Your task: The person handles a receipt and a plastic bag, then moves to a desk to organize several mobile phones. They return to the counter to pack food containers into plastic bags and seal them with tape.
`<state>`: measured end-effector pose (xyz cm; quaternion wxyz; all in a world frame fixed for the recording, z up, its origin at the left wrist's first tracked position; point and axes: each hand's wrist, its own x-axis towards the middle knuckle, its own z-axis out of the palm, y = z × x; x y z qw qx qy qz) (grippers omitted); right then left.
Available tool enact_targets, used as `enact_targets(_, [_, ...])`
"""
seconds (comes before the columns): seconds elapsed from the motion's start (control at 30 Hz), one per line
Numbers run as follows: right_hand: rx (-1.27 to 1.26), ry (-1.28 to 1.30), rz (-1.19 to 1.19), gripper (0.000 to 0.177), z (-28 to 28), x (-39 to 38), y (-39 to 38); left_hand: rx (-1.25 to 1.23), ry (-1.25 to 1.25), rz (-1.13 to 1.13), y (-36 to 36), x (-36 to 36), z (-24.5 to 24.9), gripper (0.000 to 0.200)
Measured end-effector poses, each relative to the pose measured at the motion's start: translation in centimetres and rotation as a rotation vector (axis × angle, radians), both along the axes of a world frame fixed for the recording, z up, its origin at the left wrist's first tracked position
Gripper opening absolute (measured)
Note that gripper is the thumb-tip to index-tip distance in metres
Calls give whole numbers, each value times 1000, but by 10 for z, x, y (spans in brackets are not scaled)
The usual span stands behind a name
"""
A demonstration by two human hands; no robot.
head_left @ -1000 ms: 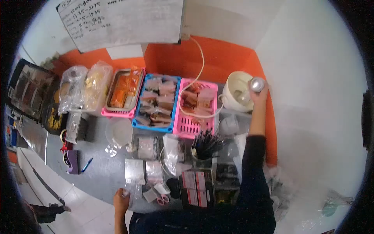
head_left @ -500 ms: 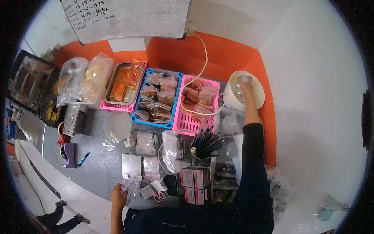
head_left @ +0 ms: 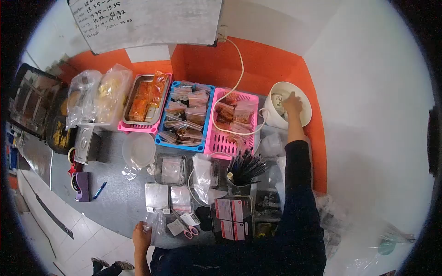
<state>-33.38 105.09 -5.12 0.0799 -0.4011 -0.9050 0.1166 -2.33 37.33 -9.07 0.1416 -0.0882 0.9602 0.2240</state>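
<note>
My left hand [head_left: 142, 234] grips a clear plastic bag [head_left: 157, 226] at the front edge of the dark table, just below a small square scale [head_left: 157, 198]. On the far right, my right hand [head_left: 293, 106] reaches into a deep white bowl [head_left: 301, 120]. Its fingers look apart, slightly blurred. Beside them in the bowl lies a pale, rounded thing [head_left: 277, 102] with dark marks, whose kind I cannot make out. Pink-handled scissors [head_left: 189, 231] and a stack of small zip bags [head_left: 181, 198] lie to the right of my left hand.
Pink basket [head_left: 235, 140], blue basket [head_left: 181, 145] and a metal tray [head_left: 149, 120] hold bagged food along the back. A white cable [head_left: 243, 69] hangs over the pink basket. Black utensils [head_left: 244, 168] stand in a container. Another person's shoe [head_left: 124, 265] shows at lower left.
My right hand has shifted within the bowl, and the pale thing now shows to its left. My left hand keeps the bag. The other person's legs have moved right and downward.
</note>
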Motion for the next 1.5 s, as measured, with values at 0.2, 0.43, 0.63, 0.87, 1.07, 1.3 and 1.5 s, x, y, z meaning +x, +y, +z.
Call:
enact_targets(0.2, [56, -263, 30, 46, -5, 42, 28, 76, 63, -33, 5, 0, 6, 23])
enact_targets(0.43, [371, -47, 63, 48, -28, 67, 37, 44, 81, -28, -6, 7, -5, 23])
enact_targets(0.63, [355, -62, 65, 42, -24, 68, 32, 42, 69, -24, -4, 9, 4, 22])
enact_targets(0.87, [399, 117, 123, 33, -24, 69, 29, 18, 41, -34, 0, 15, 6, 22])
enact_targets(1.07, [519, 38, 116, 26, -22, 71, 24, 5, 51, -34, 2, 19, 6, 23])
enact_targets(1.3, [520, 57, 126, 27, -35, 66, 35, 14, 52, -12, 3, 19, 5, 23])
enact_targets(1.5, [529, -10, 155, 29, -26, 69, 28, 26, 32, -23, 7, 20, 7, 24])
